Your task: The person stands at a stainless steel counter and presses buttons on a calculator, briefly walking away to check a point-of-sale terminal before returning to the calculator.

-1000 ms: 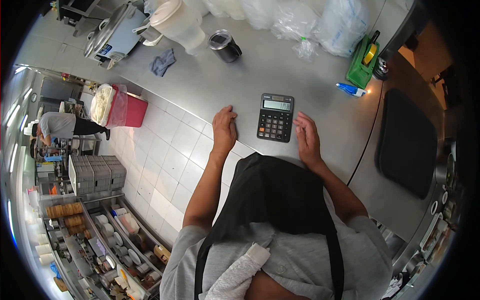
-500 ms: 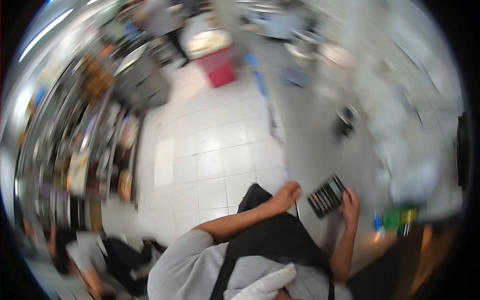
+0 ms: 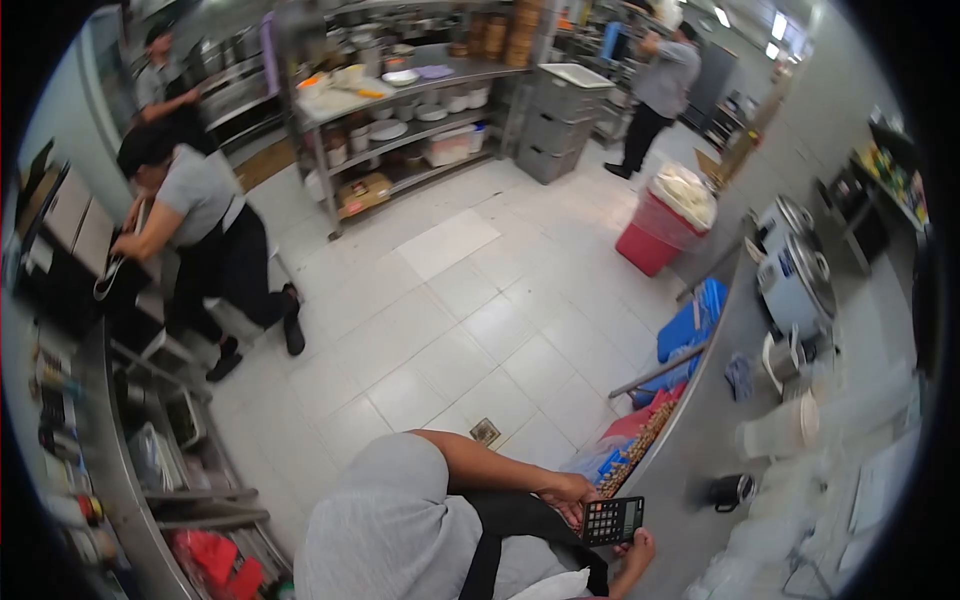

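A black calculator [image 3: 613, 521] with rows of keys and a small display is held low in front of my body, beside the edge of the metal counter [image 3: 690, 480]. My right hand [image 3: 636, 552] grips its lower right side, fingers closed around the edge. At the opposite side, my left hand [image 3: 568, 494] has its thumb and fingers closed at the upper left corner; its fingertips are partly hidden. A black cup [image 3: 731, 492] stands on the counter to the right of the calculator.
Rice cookers [image 3: 795, 285] and a white tub [image 3: 778, 428] stand along the counter. A red bin [image 3: 655, 235] sits on the tiled floor ahead. One co-worker [image 3: 205, 220] bends over at left; another person [image 3: 660, 85] stands farther back. Shelving [image 3: 410, 130] lines the far side.
My view has swung left, bringing the shelves and co-workers into clearer sight. My left hand, apart from the calculator before, is now at its edge. The calculator has turned in my right hand.
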{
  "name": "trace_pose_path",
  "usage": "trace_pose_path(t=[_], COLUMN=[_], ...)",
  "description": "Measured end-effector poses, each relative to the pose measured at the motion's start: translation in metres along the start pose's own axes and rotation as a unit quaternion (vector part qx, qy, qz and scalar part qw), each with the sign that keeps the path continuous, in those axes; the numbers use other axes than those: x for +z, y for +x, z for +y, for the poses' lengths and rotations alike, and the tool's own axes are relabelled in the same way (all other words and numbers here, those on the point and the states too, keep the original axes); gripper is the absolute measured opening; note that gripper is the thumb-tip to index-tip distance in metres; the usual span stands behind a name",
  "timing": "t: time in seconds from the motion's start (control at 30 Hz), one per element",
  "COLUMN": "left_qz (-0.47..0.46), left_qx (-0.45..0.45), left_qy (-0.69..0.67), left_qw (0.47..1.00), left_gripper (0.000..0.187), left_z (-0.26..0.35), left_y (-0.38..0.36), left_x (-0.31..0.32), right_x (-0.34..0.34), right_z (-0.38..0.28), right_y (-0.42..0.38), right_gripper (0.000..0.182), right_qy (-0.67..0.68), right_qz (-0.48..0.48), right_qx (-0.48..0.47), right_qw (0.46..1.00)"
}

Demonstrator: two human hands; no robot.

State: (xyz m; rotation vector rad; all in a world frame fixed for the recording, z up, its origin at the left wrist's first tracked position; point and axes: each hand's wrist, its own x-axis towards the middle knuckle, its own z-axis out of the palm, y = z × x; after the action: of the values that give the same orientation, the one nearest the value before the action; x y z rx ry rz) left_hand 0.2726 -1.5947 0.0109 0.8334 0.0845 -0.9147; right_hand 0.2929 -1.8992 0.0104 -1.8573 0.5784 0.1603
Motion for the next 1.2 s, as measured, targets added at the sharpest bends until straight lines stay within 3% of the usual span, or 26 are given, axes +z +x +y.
trace_pose_path(t=[0.1, 0.2, 0.43, 0.53, 0.63, 0.77, 0.97, 1.1, 1.2], left_qz=[0.014, 0.015, -0.099, -0.136, -0.149, -0.141, 0.000, 0.058, 0.106], left_qx=[0.091, 0.128, 0.200, 0.254, 0.323, 0.404, 0.486, 0.526, 0.578], left_qy=[-0.041, -0.104, -0.239, -0.249, -0.288, -0.292, -0.218, -0.200, -0.166], left_qw=[0.995, 0.986, 0.945, 0.925, 0.889, 0.855, 0.847, 0.824, 0.792], left_gripper=[0.028, 0.031, 0.079, 0.092, 0.090, 0.078, 0.067, 0.063, 0.065], left_z=[-0.038, -0.053, -0.093, -0.105, -0.132, -0.160, -0.190, -0.200, -0.199], left_y=[-0.025, -0.084, -0.176, -0.210, -0.230, -0.249, -0.286, -0.312, -0.348], left_x=[-0.019, -0.019, 0.007, 0.024, 0.030, 0.041, 0.057, 0.078, 0.075], right_x=[0.031, 0.055, 0.125, 0.148, 0.178, 0.204, 0.236, 0.250, 0.251], right_z=[-0.029, -0.044, -0.060, -0.064, -0.065, -0.068, -0.063, -0.055, -0.057], right_y=[-0.032, -0.059, -0.131, -0.147, -0.175, -0.212, -0.258, -0.287, -0.296], right_gripper=[0.023, 0.023, 0.025, 0.021, 0.020, 0.025, 0.032, 0.041, 0.048], right_qy=[-0.010, -0.002, 0.055, 0.080, 0.106, 0.105, 0.102, 0.092, 0.074], right_qz=[-0.080, -0.152, -0.371, -0.450, -0.548, -0.578, -0.678, -0.683, -0.630], right_qx=[-0.029, -0.068, -0.062, -0.096, -0.120, -0.111, -0.086, -0.097, -0.075], right_qw=[0.996, 0.986, 0.925, 0.884, 0.821, 0.801, 0.723, 0.718, 0.770])
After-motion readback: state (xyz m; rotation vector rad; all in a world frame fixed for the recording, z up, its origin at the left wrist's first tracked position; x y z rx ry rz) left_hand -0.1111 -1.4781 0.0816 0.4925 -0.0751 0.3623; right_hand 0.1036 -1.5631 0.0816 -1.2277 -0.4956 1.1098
